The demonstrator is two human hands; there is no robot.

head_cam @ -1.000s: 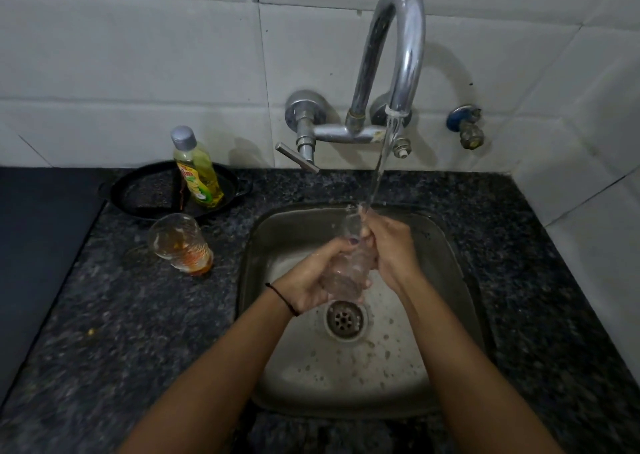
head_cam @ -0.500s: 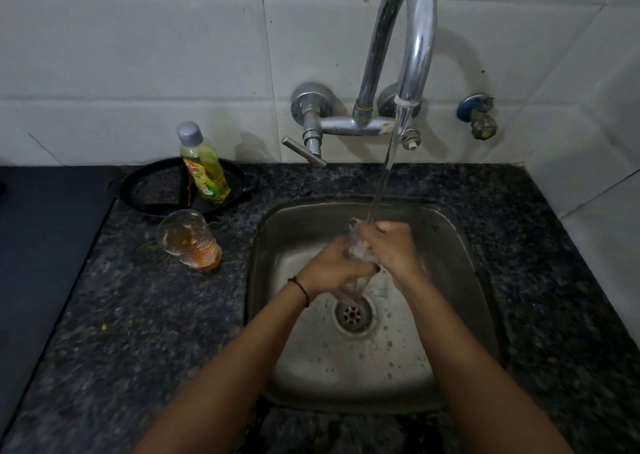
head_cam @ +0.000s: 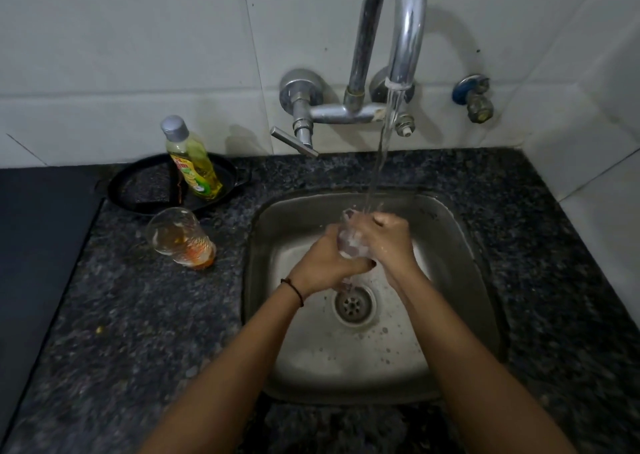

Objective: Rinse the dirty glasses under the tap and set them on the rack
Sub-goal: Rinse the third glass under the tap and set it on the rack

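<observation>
Head view. Compared with one second ago, my left hand [head_cam: 329,263] has moved up from the base of the drinking glass [head_cam: 349,240] and closed around its body, so less of the glass shows. The tap [head_cam: 405,38] is still running and the second glass [head_cam: 180,237] has not moved.

The drinking glass is over the steel sink [head_cam: 263,280], above the drain [head_cam: 353,303] and between my two hands. Its long axis is close to upright, with the mouth up and meeting the water stream [head_cam: 381,162]. Its base is hidden behind my left hand.

My left hand is curled tightly round the lower part of the glass, with a dark band at the wrist. My right hand [head_cam: 388,242] is curled over the upper part, fingers bent at the rim where the water lands. I cannot tell whether any finger is inside the glass.

The second glass stands on the granite countertop [head_cam: 138,315] left of the sink and has orange residue at its bottom. Behind it a dish soap bottle [head_cam: 194,162] stands in a black pan [head_cam: 138,190].
</observation>
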